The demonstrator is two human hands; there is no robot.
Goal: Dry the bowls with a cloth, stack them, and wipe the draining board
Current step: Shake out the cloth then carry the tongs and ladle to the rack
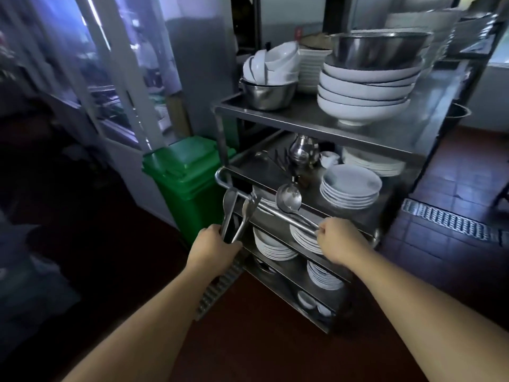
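A steel trolley stands in front of me. On its top shelf sits a stack of white bowls with a steel bowl on top, and small white bowls are piled in a steel basin. My left hand grips the lower end of metal tongs that hang from the trolley's handle rail. My right hand is curled round the right part of that rail. No cloth is in view.
A ladle hangs by the rail. Lower shelves hold stacks of white plates, a steel pot and small dishes. A green bin stands left of the trolley. A floor drain grate lies at the right.
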